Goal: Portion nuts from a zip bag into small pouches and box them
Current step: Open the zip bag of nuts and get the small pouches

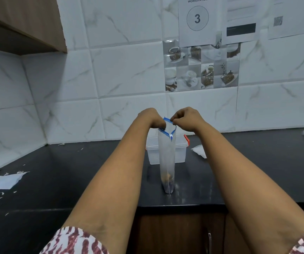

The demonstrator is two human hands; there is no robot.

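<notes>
Zip bag (166, 162) stands upright at frame centre on the black table (74, 171), nuts (167, 177) at its bottom. My left hand (150, 119) and right hand (185, 117) pinch its blue mouth apart. Clear box (152, 153) just behind.

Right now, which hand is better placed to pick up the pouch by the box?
Right, probably. The pouch lies right of the box, nearer the right hand. Both hands pinch the bag rim; left hand can keep it upright.

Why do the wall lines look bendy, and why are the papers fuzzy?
Head view: the wide-angle lens curves the tile lines toward the edges; the papers at top right are blurred, while the hands and bag in the middle look sharper.
</notes>
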